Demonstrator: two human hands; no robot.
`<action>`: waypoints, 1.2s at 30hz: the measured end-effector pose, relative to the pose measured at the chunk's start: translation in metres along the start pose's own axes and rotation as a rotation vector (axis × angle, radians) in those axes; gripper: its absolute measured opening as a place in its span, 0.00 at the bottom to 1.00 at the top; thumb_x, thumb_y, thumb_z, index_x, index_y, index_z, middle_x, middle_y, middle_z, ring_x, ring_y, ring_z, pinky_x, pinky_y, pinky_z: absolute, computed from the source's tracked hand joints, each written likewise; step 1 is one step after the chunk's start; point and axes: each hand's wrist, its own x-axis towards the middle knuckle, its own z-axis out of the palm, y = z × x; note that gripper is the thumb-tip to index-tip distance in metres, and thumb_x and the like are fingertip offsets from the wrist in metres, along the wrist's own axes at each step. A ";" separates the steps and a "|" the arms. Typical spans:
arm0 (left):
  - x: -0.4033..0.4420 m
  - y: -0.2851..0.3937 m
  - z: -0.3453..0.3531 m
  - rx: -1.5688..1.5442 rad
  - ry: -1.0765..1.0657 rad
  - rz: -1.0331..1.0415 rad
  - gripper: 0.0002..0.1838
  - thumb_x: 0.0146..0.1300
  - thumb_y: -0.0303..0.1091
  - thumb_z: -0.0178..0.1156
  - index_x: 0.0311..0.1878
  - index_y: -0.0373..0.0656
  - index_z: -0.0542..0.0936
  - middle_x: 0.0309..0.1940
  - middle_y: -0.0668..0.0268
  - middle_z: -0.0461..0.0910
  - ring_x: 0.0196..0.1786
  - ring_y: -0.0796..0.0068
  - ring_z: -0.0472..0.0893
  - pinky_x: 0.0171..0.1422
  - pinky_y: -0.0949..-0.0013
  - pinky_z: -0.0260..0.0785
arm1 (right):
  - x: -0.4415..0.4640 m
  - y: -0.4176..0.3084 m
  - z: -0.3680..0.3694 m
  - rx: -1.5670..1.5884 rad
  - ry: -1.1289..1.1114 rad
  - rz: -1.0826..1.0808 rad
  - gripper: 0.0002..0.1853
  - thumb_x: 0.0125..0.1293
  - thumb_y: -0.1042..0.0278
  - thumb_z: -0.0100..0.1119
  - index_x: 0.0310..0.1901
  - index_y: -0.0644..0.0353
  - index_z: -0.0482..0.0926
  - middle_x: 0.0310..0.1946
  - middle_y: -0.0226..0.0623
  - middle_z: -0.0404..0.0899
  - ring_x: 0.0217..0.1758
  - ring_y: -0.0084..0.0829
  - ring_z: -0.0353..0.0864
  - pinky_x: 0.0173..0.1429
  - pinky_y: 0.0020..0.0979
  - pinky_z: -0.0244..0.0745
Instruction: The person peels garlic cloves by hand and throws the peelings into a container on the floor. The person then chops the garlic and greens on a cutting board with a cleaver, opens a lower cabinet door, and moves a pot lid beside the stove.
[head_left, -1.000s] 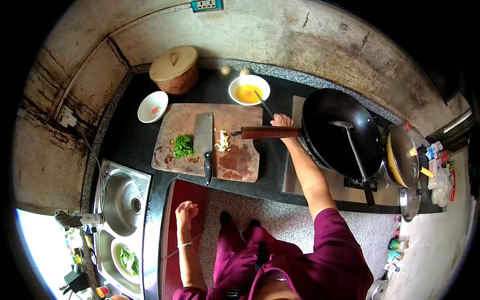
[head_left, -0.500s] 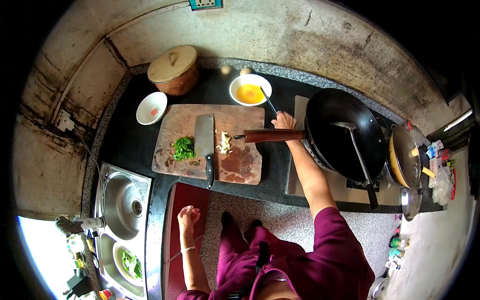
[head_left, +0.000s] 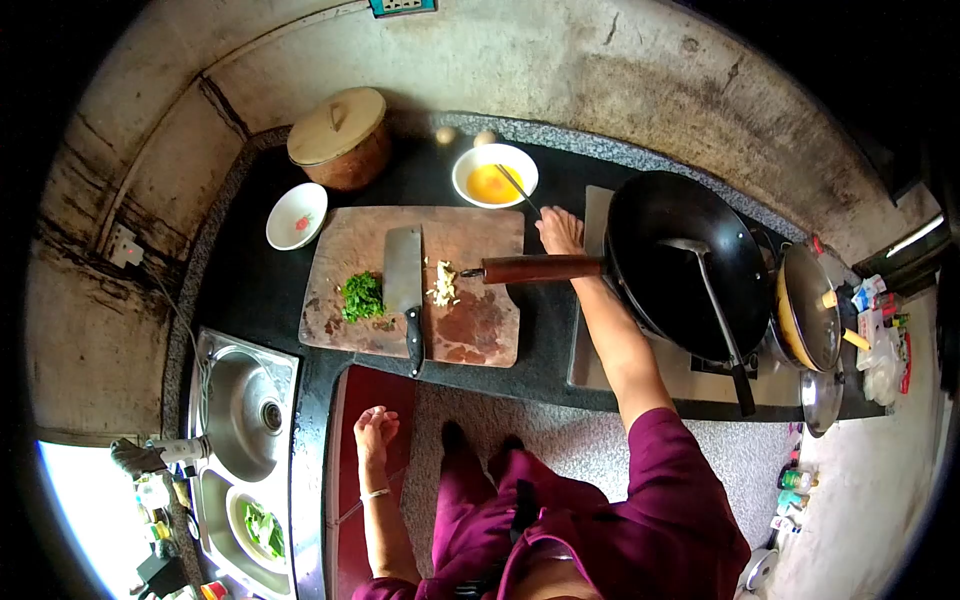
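Observation:
My right hand [head_left: 561, 232] is closed on a pair of chopsticks [head_left: 519, 188], whose tips dip into the beaten egg [head_left: 493, 184] in a white bowl [head_left: 463, 188]. The forearm passes beneath the wooden wok handle [head_left: 540, 268]. Away from the counter, my left hand [head_left: 376, 432] hangs with loosely bent fingers and nothing visible in it. On the cutting board [head_left: 345, 235] lie a cleaver [head_left: 404, 270], a heap of chopped greens [head_left: 362, 297] and chopped pale bits [head_left: 443, 284] that look like garlic.
A black wok [head_left: 660, 280] with a spatula [head_left: 712, 290] inside sits on the stove [head_left: 592, 365]. Back left stand a lidded pot [head_left: 345, 160] and a small bowl [head_left: 290, 235]. Two eggs [head_left: 484, 138] lie by the wall. The sink [head_left: 240, 380] holds a bowl of leafy greens [head_left: 262, 528].
The chopsticks have swung round in the egg bowl, their tips now further left, and my right hand has turned slightly. The whole view has shifted a little. My left hand stays about the same.

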 end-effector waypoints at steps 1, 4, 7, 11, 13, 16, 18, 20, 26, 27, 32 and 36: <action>0.001 -0.002 -0.001 0.004 -0.001 -0.004 0.07 0.62 0.35 0.53 0.38 0.43 0.75 0.29 0.64 0.80 0.26 0.78 0.78 0.29 0.77 0.72 | 0.003 0.001 0.004 -0.033 0.003 -0.010 0.06 0.54 0.70 0.59 0.29 0.64 0.77 0.32 0.50 0.78 0.37 0.52 0.78 0.38 0.49 0.72; 0.003 -0.005 -0.004 0.030 0.008 -0.011 0.07 0.62 0.35 0.54 0.38 0.43 0.75 0.29 0.64 0.81 0.26 0.78 0.78 0.30 0.77 0.73 | -0.001 0.004 0.011 -0.070 0.001 0.000 0.06 0.54 0.70 0.59 0.29 0.64 0.77 0.32 0.50 0.78 0.38 0.51 0.79 0.39 0.49 0.72; 0.000 -0.007 -0.006 0.013 0.031 -0.017 0.07 0.62 0.35 0.54 0.38 0.43 0.75 0.29 0.64 0.81 0.26 0.78 0.78 0.30 0.76 0.73 | -0.003 0.004 0.010 -0.074 -0.025 0.014 0.07 0.54 0.70 0.60 0.30 0.65 0.77 0.32 0.50 0.78 0.38 0.51 0.78 0.40 0.49 0.71; 0.001 -0.009 -0.008 0.011 0.050 -0.017 0.07 0.62 0.36 0.54 0.38 0.43 0.75 0.29 0.64 0.80 0.26 0.78 0.79 0.30 0.76 0.73 | -0.005 0.003 0.003 -0.068 -0.047 0.001 0.09 0.51 0.68 0.63 0.31 0.66 0.77 0.32 0.52 0.77 0.38 0.51 0.78 0.40 0.49 0.71; 0.002 -0.009 -0.009 0.012 0.055 -0.019 0.07 0.62 0.36 0.54 0.38 0.43 0.75 0.28 0.63 0.80 0.26 0.78 0.79 0.29 0.76 0.73 | -0.006 0.002 0.003 -0.074 -0.038 0.006 0.10 0.51 0.68 0.64 0.31 0.66 0.77 0.32 0.52 0.77 0.38 0.51 0.78 0.40 0.49 0.71; 0.001 -0.005 -0.007 0.020 0.047 -0.019 0.07 0.62 0.36 0.54 0.38 0.43 0.75 0.28 0.64 0.80 0.26 0.78 0.78 0.29 0.77 0.72 | -0.006 0.002 0.001 -0.073 -0.049 0.012 0.11 0.50 0.68 0.65 0.31 0.66 0.77 0.33 0.53 0.77 0.38 0.51 0.79 0.39 0.48 0.72; -0.001 -0.001 -0.004 0.021 0.034 0.000 0.07 0.63 0.36 0.54 0.38 0.43 0.75 0.29 0.64 0.80 0.26 0.78 0.78 0.29 0.77 0.72 | -0.006 0.002 -0.001 -0.068 -0.072 0.015 0.12 0.50 0.68 0.65 0.31 0.67 0.77 0.34 0.53 0.77 0.38 0.51 0.79 0.39 0.48 0.72; -0.001 0.000 -0.003 0.009 0.032 0.004 0.07 0.62 0.35 0.54 0.38 0.43 0.75 0.29 0.64 0.80 0.26 0.78 0.78 0.29 0.77 0.72 | -0.006 0.001 -0.002 -0.091 -0.064 0.028 0.14 0.50 0.67 0.65 0.34 0.67 0.76 0.37 0.53 0.76 0.38 0.51 0.79 0.39 0.47 0.72; 0.003 -0.009 -0.007 -0.038 -0.005 0.045 0.06 0.61 0.33 0.56 0.40 0.43 0.76 0.32 0.67 0.80 0.31 0.79 0.78 0.35 0.76 0.72 | -0.022 -0.021 -0.030 -0.116 -0.083 0.029 0.18 0.55 0.61 0.61 0.42 0.64 0.72 0.42 0.51 0.73 0.42 0.51 0.77 0.43 0.46 0.72; -0.004 -0.002 -0.002 -0.031 -0.009 0.057 0.07 0.61 0.33 0.56 0.41 0.43 0.76 0.33 0.67 0.79 0.33 0.78 0.78 0.37 0.75 0.72 | -0.031 -0.025 -0.036 -0.089 -0.060 -0.011 0.17 0.56 0.61 0.60 0.42 0.64 0.71 0.41 0.50 0.73 0.42 0.51 0.77 0.43 0.47 0.72; -0.041 0.039 0.024 -0.162 -0.240 0.153 0.06 0.60 0.29 0.58 0.40 0.41 0.76 0.32 0.69 0.78 0.32 0.80 0.76 0.39 0.78 0.69 | -0.070 -0.041 -0.037 0.120 0.008 -0.190 0.15 0.59 0.63 0.55 0.44 0.64 0.73 0.35 0.49 0.75 0.38 0.52 0.76 0.39 0.46 0.70; -0.049 0.036 0.036 -0.410 -0.308 0.228 0.05 0.60 0.30 0.58 0.38 0.41 0.75 0.28 0.69 0.76 0.30 0.80 0.75 0.36 0.79 0.69 | -0.140 -0.117 -0.079 0.447 -0.084 -0.318 0.11 0.61 0.65 0.55 0.41 0.62 0.74 0.25 0.38 0.75 0.23 0.32 0.76 0.24 0.31 0.73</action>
